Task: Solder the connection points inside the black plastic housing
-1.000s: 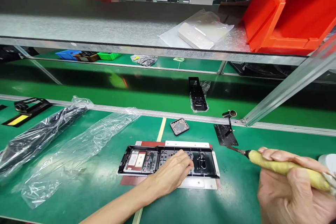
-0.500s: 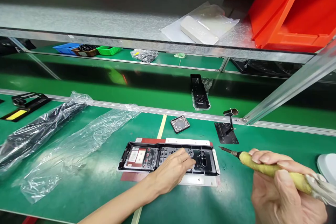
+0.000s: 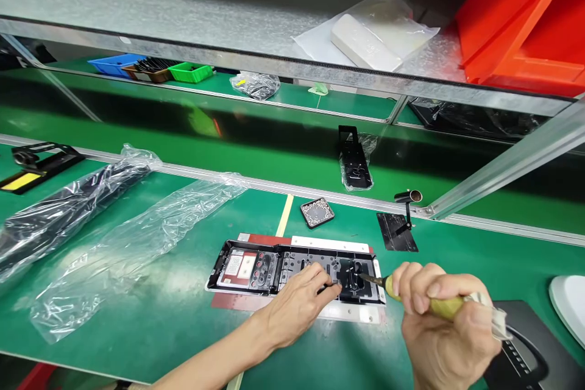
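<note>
A long black plastic housing [image 3: 275, 268] lies face up on the bench, its inside full of ribs, holes and small fittings. My left hand [image 3: 299, 300] rests over its middle, thumb and fingers closed together at a small dark part that I cannot make out. In my right hand [image 3: 445, 323] is a soldering iron [image 3: 445, 308] with a yellow grip and a pale wrap at its back end. Its dark tip reaches into the right end of the housing, by a black looped piece [image 3: 353, 277]. Red and white plates [image 3: 333, 244] show beneath the housing.
Behind the housing sits a small tray of metal bits [image 3: 317, 212], beside a black bracket [image 3: 397, 231]. Clear plastic bags [image 3: 150, 237] cover the left side. A black case [image 3: 534, 329] and white round object [image 3: 569, 298] are at right. A metal shelf [image 3: 192, 24] hangs overhead.
My right hand has moved left with the soldering iron, bringing its tip into the housing's right end. The left hand stays on the housing. The black case has come into view.
</note>
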Tool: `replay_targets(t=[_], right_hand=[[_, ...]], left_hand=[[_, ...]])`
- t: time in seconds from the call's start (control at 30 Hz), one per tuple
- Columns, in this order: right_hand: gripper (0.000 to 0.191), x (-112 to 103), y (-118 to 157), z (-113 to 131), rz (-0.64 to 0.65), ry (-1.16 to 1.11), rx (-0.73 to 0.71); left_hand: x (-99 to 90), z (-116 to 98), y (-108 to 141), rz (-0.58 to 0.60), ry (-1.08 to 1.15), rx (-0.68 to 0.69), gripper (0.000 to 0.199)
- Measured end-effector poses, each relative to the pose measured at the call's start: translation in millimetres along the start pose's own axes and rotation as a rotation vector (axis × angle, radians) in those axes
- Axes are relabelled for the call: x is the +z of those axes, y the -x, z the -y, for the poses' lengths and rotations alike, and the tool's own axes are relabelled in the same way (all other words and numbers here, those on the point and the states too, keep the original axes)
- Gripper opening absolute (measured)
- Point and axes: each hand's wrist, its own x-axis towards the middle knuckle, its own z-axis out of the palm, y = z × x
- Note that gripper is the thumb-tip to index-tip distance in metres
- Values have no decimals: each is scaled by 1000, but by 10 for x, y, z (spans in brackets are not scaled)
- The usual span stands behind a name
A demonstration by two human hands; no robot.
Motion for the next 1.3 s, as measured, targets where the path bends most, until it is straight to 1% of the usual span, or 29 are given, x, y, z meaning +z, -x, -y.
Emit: replay_targets(t=[0.07,0.13,0.23,0.3,0.37,0.43,0.53,0.73,1.03,1.13,1.2,1.23,1.3], right_hand=[[27,59,24,-47,2,-26,37],[28,114,53,-96,-7,-44,85],[31,188,89,-169,-25,-46,148],[33,228,97,-217,-22,-35,166],[33,261,93,-264,-9,-16,171],[33,285,83,-305,-3,8,167],[34,306,73,-352,9,33,176],[33,310,87,-398,30,57,180],[34,326,103,-437,47,136,220],[37,334,131,-448,54,198,226],[39,341,147,-465,57,236,213],[39,344,150,-475,58,250,205],[40,345,149,-499,50,268,194]], left_hand=[[0,2,39,-20,7,-6,44],[-3,5,97,-85,18,-38,43],[-2,22,202,-254,30,-126,39],[2,41,267,-368,29,-177,36],[7,62,317,-459,22,-213,35],[19,81,356,-523,17,-239,35],[53,98,403,-575,24,-255,36],[115,121,460,-622,35,-266,36],[141,152,475,-670,71,-251,38],[113,139,470,-690,107,-256,37],[37,149,438,-664,166,-282,33],[-21,166,409,-629,204,-303,30],[-165,234,317,-524,273,-360,23]])
